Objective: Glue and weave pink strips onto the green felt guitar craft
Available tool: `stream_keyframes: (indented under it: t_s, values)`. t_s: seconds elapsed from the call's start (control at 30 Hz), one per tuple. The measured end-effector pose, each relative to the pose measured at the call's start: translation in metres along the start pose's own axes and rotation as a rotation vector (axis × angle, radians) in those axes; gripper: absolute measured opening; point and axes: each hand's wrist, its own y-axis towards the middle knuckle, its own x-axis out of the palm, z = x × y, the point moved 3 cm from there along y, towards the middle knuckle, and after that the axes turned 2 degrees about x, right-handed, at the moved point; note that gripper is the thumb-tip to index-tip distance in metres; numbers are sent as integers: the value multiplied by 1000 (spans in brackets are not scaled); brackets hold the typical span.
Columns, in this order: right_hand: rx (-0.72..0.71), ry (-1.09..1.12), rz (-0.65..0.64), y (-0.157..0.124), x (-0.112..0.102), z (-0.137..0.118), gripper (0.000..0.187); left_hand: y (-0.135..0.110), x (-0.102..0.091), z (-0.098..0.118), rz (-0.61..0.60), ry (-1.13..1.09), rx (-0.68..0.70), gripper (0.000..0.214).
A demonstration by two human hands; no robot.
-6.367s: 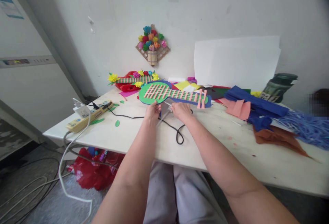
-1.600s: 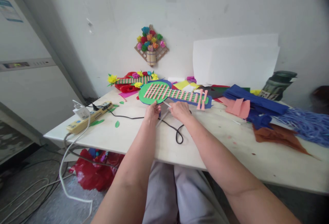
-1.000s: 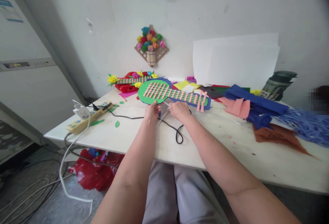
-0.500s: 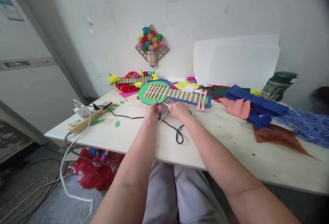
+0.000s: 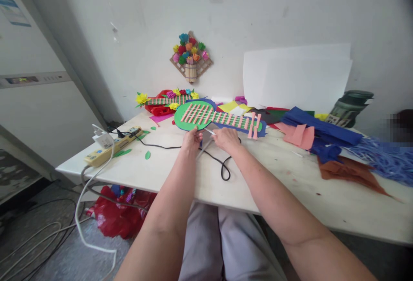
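Observation:
A paper-craft lute (image 5: 193, 119) with a green round body, blue backing, pink bars and pale strings is tilted up near the middle of the table. My left hand (image 5: 192, 138) pinches the bottom edge of its body, thumb on the front. In my right hand (image 5: 226, 139), closed just below the neck, is a thin white stick (image 5: 209, 131) whose tip points at the lute's lower edge. A clear rod (image 5: 204, 149) slants between my hands, and a black cord (image 5: 222, 169) loops beneath them. What lies behind the lute is hidden.
Left on the table (image 5: 167, 169) lie a power strip (image 5: 112, 147) with plugs and several green paper leaves (image 5: 147, 155). A flower-decorated lute (image 5: 167, 100) rests behind. Crepe paper (image 5: 319, 126), blue shreds (image 5: 380, 160) and a dark green jar (image 5: 350, 106) occupy the right side.

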Motion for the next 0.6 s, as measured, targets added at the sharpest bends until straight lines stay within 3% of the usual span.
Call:
stream_keyframes:
  t_s: [0.27, 0.6]
  values:
    - [31, -3, -50, 1, 1, -6, 35, 1, -1, 0, 26, 10, 8, 6]
    - [10, 23, 7, -2, -1, -1, 32, 0, 1, 0, 19, -4, 22, 8]
